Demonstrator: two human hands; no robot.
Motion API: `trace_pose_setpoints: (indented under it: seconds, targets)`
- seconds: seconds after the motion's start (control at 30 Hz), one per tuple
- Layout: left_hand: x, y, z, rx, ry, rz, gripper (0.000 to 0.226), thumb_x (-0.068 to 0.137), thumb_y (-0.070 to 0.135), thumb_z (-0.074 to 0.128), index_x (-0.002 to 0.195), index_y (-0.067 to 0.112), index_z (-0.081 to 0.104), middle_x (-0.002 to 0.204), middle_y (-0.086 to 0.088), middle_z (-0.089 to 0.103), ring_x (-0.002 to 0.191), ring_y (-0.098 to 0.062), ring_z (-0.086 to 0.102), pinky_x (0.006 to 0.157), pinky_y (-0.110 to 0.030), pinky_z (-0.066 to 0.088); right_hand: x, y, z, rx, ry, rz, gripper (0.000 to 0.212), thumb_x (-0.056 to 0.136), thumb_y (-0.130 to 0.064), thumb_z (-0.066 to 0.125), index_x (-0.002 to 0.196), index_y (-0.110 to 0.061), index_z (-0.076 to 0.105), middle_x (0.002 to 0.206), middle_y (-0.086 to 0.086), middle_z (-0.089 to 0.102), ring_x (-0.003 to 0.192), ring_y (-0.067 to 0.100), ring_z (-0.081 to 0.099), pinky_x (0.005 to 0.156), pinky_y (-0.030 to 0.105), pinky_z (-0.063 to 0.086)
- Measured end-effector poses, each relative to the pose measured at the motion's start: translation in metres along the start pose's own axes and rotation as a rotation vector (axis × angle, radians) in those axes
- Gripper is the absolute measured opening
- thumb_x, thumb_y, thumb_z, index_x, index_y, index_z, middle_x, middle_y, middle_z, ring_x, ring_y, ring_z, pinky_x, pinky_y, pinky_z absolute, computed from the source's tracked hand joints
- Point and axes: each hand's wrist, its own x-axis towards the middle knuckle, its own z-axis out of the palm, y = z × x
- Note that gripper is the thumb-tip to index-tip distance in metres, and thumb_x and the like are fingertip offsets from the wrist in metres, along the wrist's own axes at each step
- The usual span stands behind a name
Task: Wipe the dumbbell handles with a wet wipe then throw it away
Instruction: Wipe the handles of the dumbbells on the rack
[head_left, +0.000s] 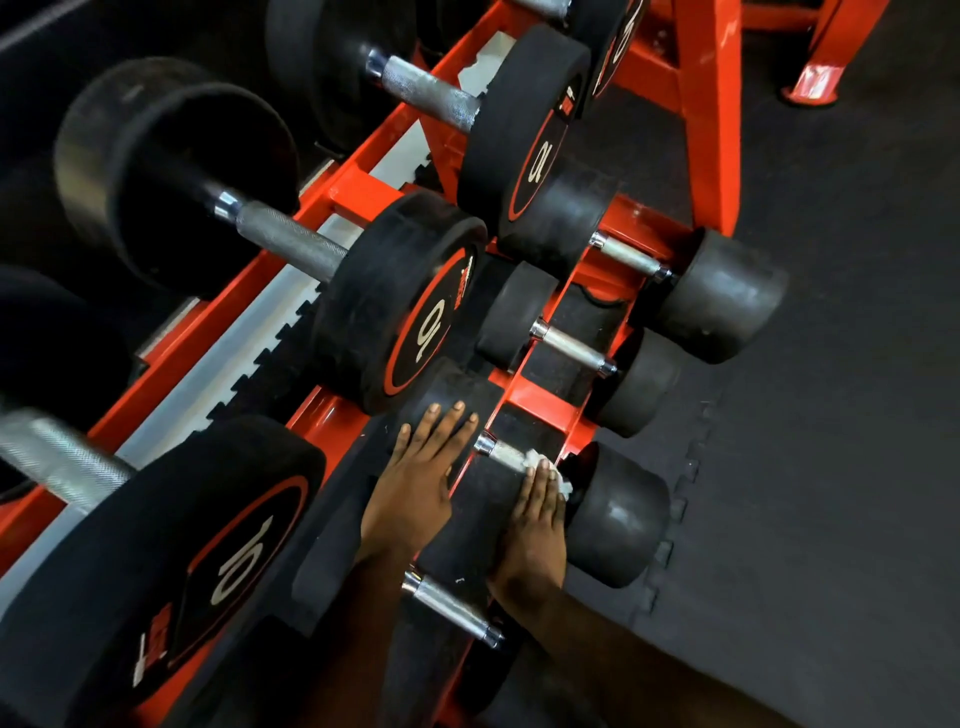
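A small black dumbbell lies on the lower tier of the red rack, its chrome handle (497, 451) partly covered by a white wet wipe (545, 467). My right hand (535, 540) presses the wipe onto that handle with straight fingers, next to the dumbbell's right head (618, 514). My left hand (421, 473) rests flat on the dumbbell's left black head, fingers spread. Another chrome handle (452, 608) lies closer to me, under my wrists. Two more small dumbbell handles (571, 345) (628, 257) sit farther along the same tier.
The red rack (540, 400) runs diagonally from bottom left to top right. Large dumbbells marked 10 (415, 306) (524, 119) sit on the upper tier to the left. Black rubber floor mats (831, 415) fill the right side. A red frame leg (711, 104) stands at the top right.
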Motion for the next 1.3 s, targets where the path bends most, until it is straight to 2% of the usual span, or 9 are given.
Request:
trace_pose_setpoints:
  seconds: [0.27, 0.47, 0.63, 0.8, 0.9, 1.03, 1.13, 1.23, 1.3]
  targets:
    - [0.002, -0.001, 0.000, 0.019, -0.002, 0.005, 0.092, 0.089, 0.005, 0.050, 0.162, 0.036, 0.004, 0.167, 0.020, -0.012, 0.154, -0.010, -0.015, 0.126, -0.045, 0.001, 0.028, -0.015, -0.015, -0.163, -0.106, 0.005, 0.122, 0.075, -0.039, 0.063, 0.145, 0.008, -0.025, 0.154, 0.031, -0.026, 0.145, 0.044, -0.022, 0.121, 0.052, -0.005]
    - [0.002, -0.002, 0.000, 0.013, 0.005, 0.007, 0.090, 0.089, 0.006, 0.052, 0.162, 0.035, 0.008, 0.168, 0.018, -0.006, 0.155, -0.011, -0.012, 0.126, -0.047, 0.005, 0.054, -0.003, -0.050, -0.417, -0.235, 0.055, 0.081, 0.091, -0.042, 0.046, 0.148, 0.009, 0.021, 0.151, 0.029, 0.028, 0.142, 0.049, 0.019, 0.114, 0.067, -0.001]
    - [0.000, -0.001, -0.001, 0.015, 0.020, 0.007, 0.092, 0.087, 0.004, 0.054, 0.162, 0.034, 0.009, 0.169, 0.017, -0.004, 0.155, -0.010, -0.011, 0.126, -0.047, 0.006, 0.023, 0.002, -0.032, -0.614, -0.212, 0.004, 0.084, 0.097, -0.042, 0.032, 0.146, 0.020, 0.004, 0.151, 0.044, 0.004, 0.141, 0.059, 0.004, 0.114, 0.068, -0.002]
    - [0.001, 0.000, -0.002, 0.017, 0.025, 0.003, 0.093, 0.088, 0.003, 0.055, 0.162, 0.035, 0.008, 0.169, 0.018, -0.006, 0.155, -0.009, -0.012, 0.126, -0.045, 0.004, 0.025, -0.001, -0.039, -0.541, -0.275, 0.041, 0.100, 0.089, -0.044, 0.044, 0.140, 0.024, -0.008, 0.151, 0.044, -0.006, 0.144, 0.055, -0.005, 0.118, 0.059, -0.006]
    - [0.000, 0.001, -0.001, 0.016, 0.018, 0.005, 0.092, 0.089, 0.005, 0.054, 0.162, 0.035, 0.007, 0.169, 0.017, -0.006, 0.155, -0.009, -0.014, 0.126, -0.046, 0.004, 0.041, 0.000, -0.058, -0.438, -0.336, 0.041, 0.097, 0.083, -0.040, 0.059, 0.148, 0.015, 0.012, 0.154, 0.035, 0.017, 0.145, 0.046, 0.016, 0.121, 0.053, 0.008]
    - [-0.001, 0.001, 0.000, 0.009, 0.027, 0.011, 0.094, 0.085, 0.003, 0.056, 0.162, 0.034, 0.011, 0.169, 0.017, -0.002, 0.156, -0.011, -0.009, 0.126, -0.050, 0.012, 0.074, 0.010, -0.088, -0.223, -0.402, 0.007, 0.049, 0.082, -0.030, 0.062, 0.128, -0.014, 0.060, 0.131, 0.008, 0.061, 0.121, 0.027, 0.060, 0.100, 0.036, 0.049]
    - [0.000, -0.001, -0.001, 0.013, 0.021, 0.014, 0.094, 0.085, 0.003, 0.055, 0.162, 0.034, 0.011, 0.169, 0.017, -0.003, 0.156, -0.012, -0.009, 0.126, -0.051, 0.012, 0.065, 0.006, -0.065, -0.199, -0.317, 0.076, 0.064, 0.079, -0.031, 0.066, 0.135, -0.006, 0.048, 0.133, 0.014, 0.056, 0.126, 0.030, 0.053, 0.112, 0.041, 0.036]
    - [0.001, -0.001, 0.000, 0.018, 0.022, 0.011, 0.095, 0.085, 0.003, 0.055, 0.162, 0.034, 0.010, 0.169, 0.017, -0.004, 0.156, -0.012, -0.009, 0.126, -0.050, 0.011, 0.035, -0.004, -0.032, -0.232, -0.180, 0.169, 0.112, 0.072, -0.047, 0.068, 0.147, 0.012, 0.010, 0.150, 0.035, 0.023, 0.143, 0.043, 0.022, 0.122, 0.047, 0.007]
    - [0.000, -0.002, 0.000, 0.026, 0.017, 0.011, 0.094, 0.086, 0.003, 0.054, 0.162, 0.034, 0.008, 0.169, 0.016, -0.004, 0.156, -0.012, -0.010, 0.126, -0.050, 0.011, 0.021, -0.010, -0.022, -0.247, -0.165, 0.179, 0.122, 0.073, -0.049, 0.064, 0.145, 0.018, -0.008, 0.154, 0.040, 0.000, 0.147, 0.047, 0.002, 0.122, 0.049, -0.001]
